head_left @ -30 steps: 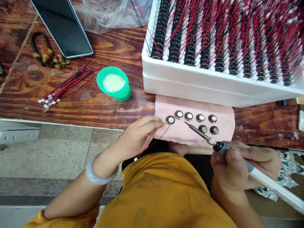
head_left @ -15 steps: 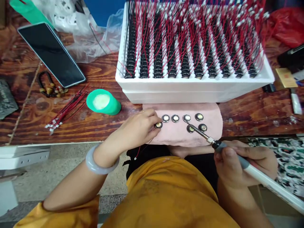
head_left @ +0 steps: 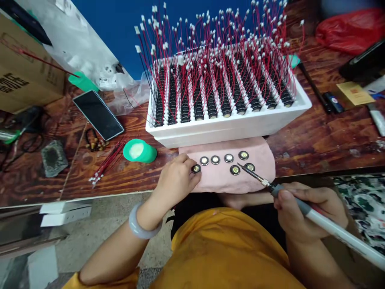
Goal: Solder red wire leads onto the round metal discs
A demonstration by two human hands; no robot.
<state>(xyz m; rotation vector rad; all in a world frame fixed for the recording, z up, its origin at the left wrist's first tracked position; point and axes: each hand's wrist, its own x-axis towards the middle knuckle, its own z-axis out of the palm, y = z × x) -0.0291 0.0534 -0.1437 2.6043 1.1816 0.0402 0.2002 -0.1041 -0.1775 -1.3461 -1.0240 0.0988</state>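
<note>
My left hand (head_left: pixel 177 176) rests at the left end of a pink cloth (head_left: pixel 215 184), its fingers closed on the edge of a small round speaker (head_left: pixel 196 168) with a dark rim and pale centre. Several similar speakers lie to its right, among them one with a white centre (head_left: pixel 228 158) and one in the lower row (head_left: pixel 235 170). My right hand (head_left: pixel 309 206) grips a soldering iron (head_left: pixel 333 226) like a pen. The thin metal tip points left, over the cloth among the right-hand speakers; whether it touches anything I cannot tell.
Behind the cloth stands a white foam box (head_left: pixel 231 130) packed with rows of black round parts and red wires. To the left are a green cup (head_left: pixel 144 152), a bundle of red wires (head_left: pixel 108 160), a phone (head_left: pixel 98 114) and a bead bracelet (head_left: pixel 94 140).
The head view has shifted, showing more of the table's back and left side. The soldering iron's tip has moved slightly right of the white-centred speaker. My left hand remains at the same speaker.
</note>
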